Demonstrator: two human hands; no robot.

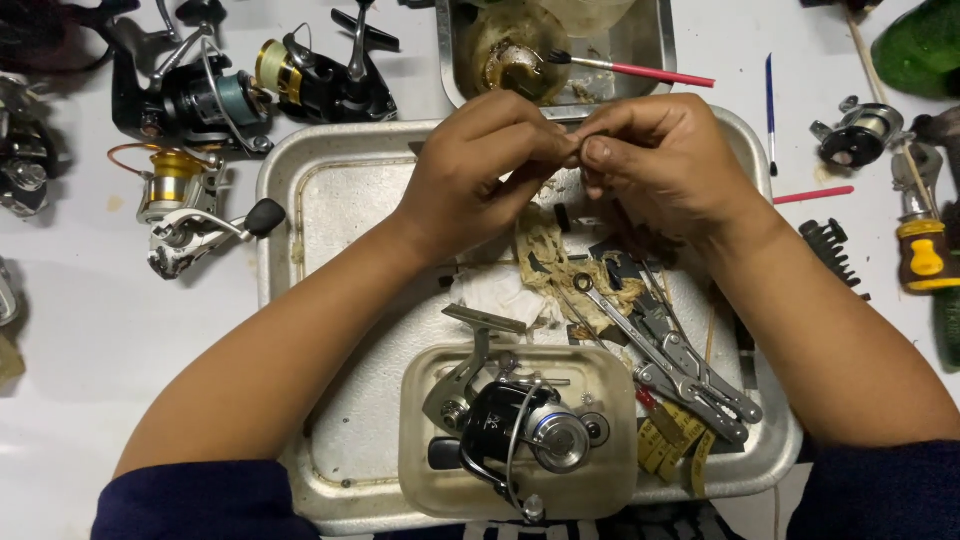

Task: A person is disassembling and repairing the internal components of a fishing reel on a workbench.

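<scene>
My left hand (475, 165) and my right hand (655, 160) meet fingertip to fingertip over the far part of a metal tray (330, 185). Between the pinched fingers is a small part, too hidden to identify. Below the hands lie a stained rag (550, 265), a small black ring (583, 283) and silver pliers (680, 360). Nearer me, a black and silver fishing reel (510, 420) sits in a clear plastic tub (425, 480) on the same tray.
Several fishing reels (195, 95) lie on the white table at the left. A metal container (650, 40) with a red-handled brush (640, 70) stands behind the tray. On the right are another reel (860, 130), a yellow-handled screwdriver (922, 250), a black comb-like part (830, 245) and a blue pen (771, 100).
</scene>
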